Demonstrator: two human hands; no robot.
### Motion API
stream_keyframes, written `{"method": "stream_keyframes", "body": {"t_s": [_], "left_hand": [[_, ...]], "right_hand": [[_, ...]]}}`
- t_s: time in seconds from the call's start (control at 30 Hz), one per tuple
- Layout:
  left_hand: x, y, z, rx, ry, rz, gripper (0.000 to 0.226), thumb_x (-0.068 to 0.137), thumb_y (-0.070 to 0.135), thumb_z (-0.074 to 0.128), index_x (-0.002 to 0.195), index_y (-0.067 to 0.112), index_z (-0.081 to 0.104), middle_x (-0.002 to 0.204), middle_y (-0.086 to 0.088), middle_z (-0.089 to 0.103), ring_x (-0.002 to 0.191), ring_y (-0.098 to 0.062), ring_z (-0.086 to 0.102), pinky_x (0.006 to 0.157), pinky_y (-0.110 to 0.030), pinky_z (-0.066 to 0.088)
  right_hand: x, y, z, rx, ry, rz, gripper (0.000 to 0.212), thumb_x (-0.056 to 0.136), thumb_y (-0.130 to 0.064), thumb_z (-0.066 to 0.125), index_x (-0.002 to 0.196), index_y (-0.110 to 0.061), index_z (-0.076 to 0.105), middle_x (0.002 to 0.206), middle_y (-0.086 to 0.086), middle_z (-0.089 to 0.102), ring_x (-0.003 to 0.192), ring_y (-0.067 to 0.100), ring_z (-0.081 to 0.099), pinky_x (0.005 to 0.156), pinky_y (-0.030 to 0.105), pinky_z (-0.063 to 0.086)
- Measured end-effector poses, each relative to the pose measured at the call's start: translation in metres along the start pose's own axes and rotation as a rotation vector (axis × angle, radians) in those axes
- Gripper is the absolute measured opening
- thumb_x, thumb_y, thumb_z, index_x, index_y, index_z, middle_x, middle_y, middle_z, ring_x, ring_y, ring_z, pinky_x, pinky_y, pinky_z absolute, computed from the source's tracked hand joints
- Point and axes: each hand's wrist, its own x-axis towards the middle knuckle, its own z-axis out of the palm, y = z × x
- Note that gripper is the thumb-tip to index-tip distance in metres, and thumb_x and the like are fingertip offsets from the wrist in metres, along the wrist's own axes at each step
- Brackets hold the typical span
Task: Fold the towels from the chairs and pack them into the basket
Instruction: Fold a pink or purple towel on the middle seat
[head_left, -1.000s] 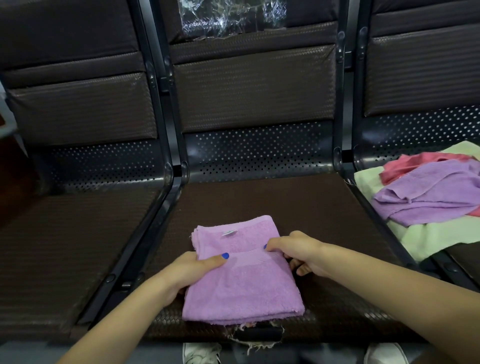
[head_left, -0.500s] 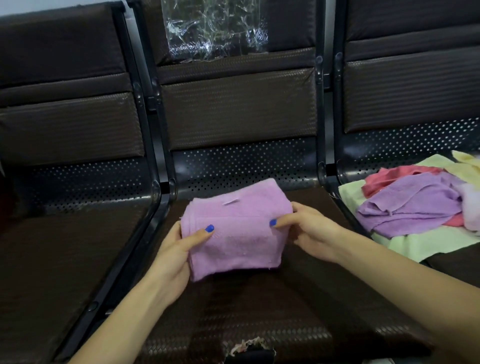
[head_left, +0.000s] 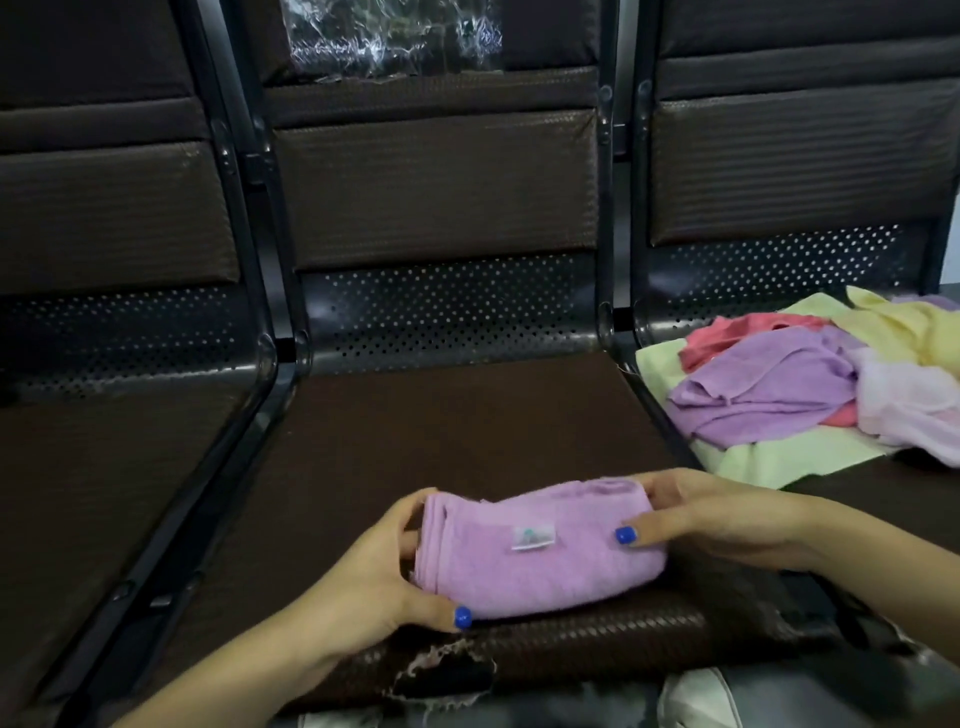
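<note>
A pink towel (head_left: 540, 556), folded into a thick compact bundle with a small white label on top, lies near the front edge of the middle chair seat (head_left: 441, 426). My left hand (head_left: 374, 587) grips its left end, thumb at the front and fingers behind. My right hand (head_left: 717, 525) holds the right end, with the thumb pressed on top. On the right chair lies a loose heap of unfolded towels (head_left: 810, 384) in lilac, red, pale green, yellow and pale pink. No basket is in view.
The left chair seat (head_left: 104, 478) is bare. Black metal frame bars (head_left: 249, 415) separate the seats. The middle seat's front edge is torn (head_left: 447, 670). Crinkled clear plastic (head_left: 389, 41) hangs on the middle backrest. Pale shoes (head_left: 696, 701) show below.
The towel went from a flat fold on the seat to being lifted, and now lies folded over once more as a smaller, thicker bundle. Both hands shifted to its ends.
</note>
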Motion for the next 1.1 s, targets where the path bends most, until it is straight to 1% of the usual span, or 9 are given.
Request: {"method": "stream_keyframes", "body": {"t_s": [0.1, 0.23, 0.37, 0.57, 0.7, 0.77, 0.83, 1.0, 1.1], "left_hand": [[-0.009, -0.012, 0.011, -0.044, -0.016, -0.026, 0.074, 0.053, -0.016, 0.083, 0.116, 0.011, 0.055, 0.095, -0.002, 0.075, 0.079, -0.01, 0.071, 0.06, -0.021, 0.053], [-0.01, -0.016, 0.017, -0.106, 0.006, -0.059, 0.08, 0.035, 0.013, 0.09, 0.107, 0.003, 0.058, 0.092, -0.007, 0.075, 0.079, -0.012, 0.069, 0.068, -0.032, 0.056], [-0.011, -0.006, 0.008, -0.093, -0.105, -0.08, 0.042, 0.047, 0.007, 0.086, 0.081, 0.006, 0.062, 0.078, -0.003, 0.071, 0.073, -0.009, 0.066, 0.06, -0.02, 0.051], [-0.003, -0.009, 0.003, -0.049, -0.081, -0.06, 0.075, 0.036, 0.016, 0.089, 0.099, 0.007, 0.051, 0.085, -0.001, 0.069, 0.081, -0.016, 0.065, 0.073, -0.033, 0.047], [0.003, -0.013, 0.004, -0.129, -0.006, -0.018, 0.104, 0.029, 0.014, 0.095, 0.121, 0.03, 0.05, 0.11, 0.0, 0.067, 0.095, -0.015, 0.069, 0.079, -0.032, 0.056], [0.007, -0.017, 0.001, -0.105, -0.024, -0.041, 0.102, 0.027, 0.031, 0.099, 0.12, 0.037, 0.056, 0.113, 0.0, 0.069, 0.106, -0.024, 0.065, 0.094, -0.047, 0.051], [0.01, -0.02, -0.003, -0.036, -0.061, -0.068, 0.085, 0.032, 0.044, 0.097, 0.11, 0.038, 0.064, 0.115, -0.006, 0.068, 0.11, -0.032, 0.062, 0.095, -0.054, 0.043], [0.014, -0.019, -0.007, 0.135, -0.057, -0.005, 0.076, 0.041, 0.048, 0.089, 0.101, 0.013, 0.06, 0.102, -0.003, 0.069, 0.097, -0.016, 0.066, 0.091, -0.042, 0.051], [0.015, -0.013, -0.008, 0.421, -0.023, 0.111, 0.074, 0.042, 0.065, 0.079, 0.094, 0.018, 0.054, 0.107, 0.001, 0.053, 0.095, -0.004, 0.054, 0.084, -0.024, 0.048]], "right_hand": [[-0.003, 0.006, 0.003, -0.12, 0.038, 0.032, 0.033, 0.082, -0.009, 0.069, 0.114, -0.002, 0.066, 0.116, 0.009, 0.069, 0.111, 0.017, 0.063, 0.095, 0.025, 0.048], [0.002, 0.006, 0.008, -0.249, 0.126, 0.001, 0.053, 0.07, -0.035, 0.077, 0.112, -0.003, 0.068, 0.116, 0.008, 0.069, 0.117, 0.022, 0.059, 0.105, 0.041, 0.043], [0.011, -0.003, 0.016, -0.362, 0.245, -0.062, 0.019, 0.083, -0.02, 0.07, 0.101, -0.013, 0.072, 0.108, 0.0, 0.072, 0.103, 0.007, 0.064, 0.098, 0.033, 0.046], [0.034, -0.011, 0.029, -0.213, 0.338, -0.055, 0.019, 0.087, -0.004, 0.056, 0.099, -0.013, 0.069, 0.098, 0.004, 0.071, 0.093, 0.01, 0.062, 0.081, 0.025, 0.044], [0.049, -0.011, 0.032, -0.279, 0.445, 0.08, 0.014, 0.087, -0.021, 0.06, 0.082, -0.01, 0.067, 0.089, 0.006, 0.066, 0.09, 0.019, 0.059, 0.076, 0.032, 0.037], [0.053, -0.014, 0.036, -0.349, 0.508, 0.146, 0.028, 0.086, -0.027, 0.061, 0.062, -0.014, 0.054, 0.07, 0.001, 0.052, 0.071, 0.015, 0.05, 0.064, 0.029, 0.031], [0.056, -0.019, 0.04, -0.393, 0.531, 0.179, 0.037, 0.086, -0.031, 0.061, 0.057, -0.017, 0.043, 0.063, -0.002, 0.041, 0.061, 0.012, 0.04, 0.058, 0.028, 0.026], [0.053, -0.025, 0.04, -0.318, 0.451, 0.177, 0.025, 0.083, -0.035, 0.062, 0.064, -0.02, 0.058, 0.075, -0.003, 0.054, 0.072, 0.009, 0.048, 0.064, 0.027, 0.032], [0.046, -0.026, 0.036, -0.224, 0.402, 0.143, 0.021, 0.061, -0.036, 0.058, 0.052, -0.021, 0.068, 0.068, -0.006, 0.064, 0.076, 0.011, 0.053, 0.074, 0.031, 0.035]]}}
